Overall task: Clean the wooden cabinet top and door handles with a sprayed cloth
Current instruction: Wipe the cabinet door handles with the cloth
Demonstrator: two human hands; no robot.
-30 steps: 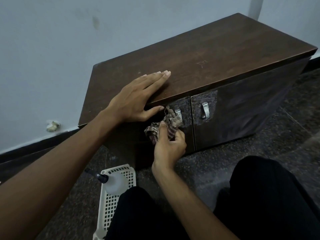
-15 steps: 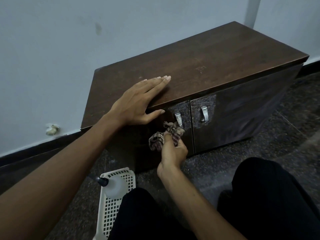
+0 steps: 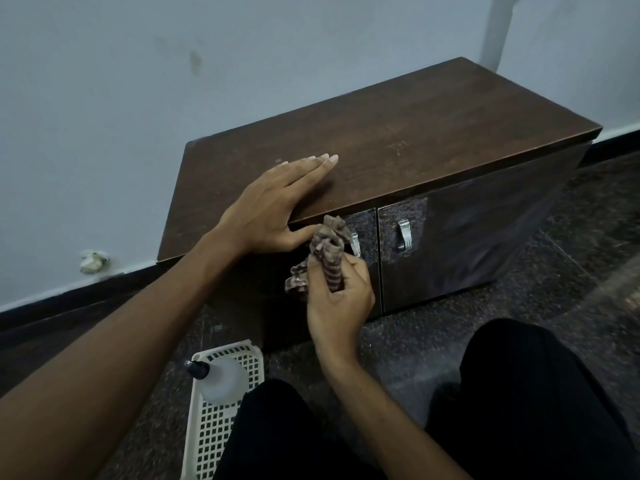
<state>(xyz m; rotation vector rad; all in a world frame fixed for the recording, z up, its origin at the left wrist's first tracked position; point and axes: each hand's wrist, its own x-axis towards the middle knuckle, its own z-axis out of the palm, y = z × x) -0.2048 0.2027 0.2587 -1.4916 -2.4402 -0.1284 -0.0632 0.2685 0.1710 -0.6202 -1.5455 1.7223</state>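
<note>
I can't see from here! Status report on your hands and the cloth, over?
Left hand flat on cabinet top. Right hand grips striped cloth at left door handle. Spray bottle in white basket, out of the way.

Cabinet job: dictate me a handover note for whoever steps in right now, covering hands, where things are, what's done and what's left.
Left hand: open, flat on the cabinet top, thumb over the front edge.
Right hand: grips the striped cloth, bunched against the left door handle.
Right door handle: bare, cloth not on it.
Spray bottle: lying in the white basket on the floor.
Done: cannot tell whether the top was wiped; the left handle is in progress.
Left: finish the left handle, then probably the right handle, and the top if it needs it.
</note>
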